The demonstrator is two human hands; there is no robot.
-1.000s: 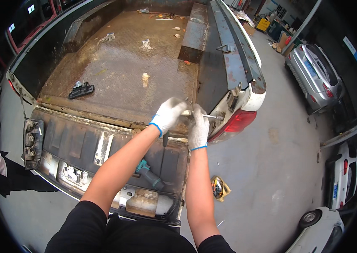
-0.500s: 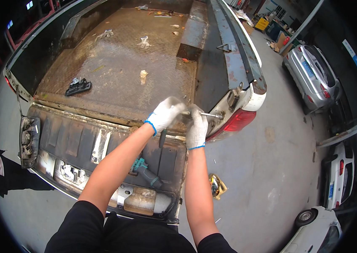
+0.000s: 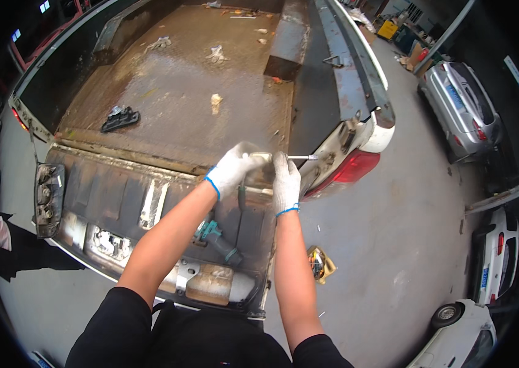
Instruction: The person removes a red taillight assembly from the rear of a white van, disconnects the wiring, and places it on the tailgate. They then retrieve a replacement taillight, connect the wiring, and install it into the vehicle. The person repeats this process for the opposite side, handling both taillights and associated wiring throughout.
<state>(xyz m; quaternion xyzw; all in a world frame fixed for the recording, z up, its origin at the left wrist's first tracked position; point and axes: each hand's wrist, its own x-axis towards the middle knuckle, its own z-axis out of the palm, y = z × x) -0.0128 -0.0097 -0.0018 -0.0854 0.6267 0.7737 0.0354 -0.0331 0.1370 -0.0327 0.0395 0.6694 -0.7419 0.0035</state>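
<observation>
Both hands wear white knit gloves with blue cuffs, at the right rear corner of a white pickup. My right hand (image 3: 286, 184) is closed around the shaft of a silver socket driver (image 3: 301, 157). The driver's socket end points right, just short of the metal corner post (image 3: 333, 153) beside the red tail light (image 3: 357, 167). My left hand (image 3: 232, 170) is at the driver's pale handle end, fingers closed and blurred by motion. The gloves partly hide the handle.
A teal cordless drill (image 3: 218, 241) lies on the lowered tailgate (image 3: 106, 184). A removed lamp unit (image 3: 49, 199) stands at its left end; a dark lamp part (image 3: 120, 118) rests in the bed. A yellow tray (image 3: 321, 265) sits on the floor. Someone's dark-clothed leg (image 3: 39, 248) shows at left.
The driver's socket end has drawn back a little from the corner post, both hands moving with it. The whole view has shifted slightly.
</observation>
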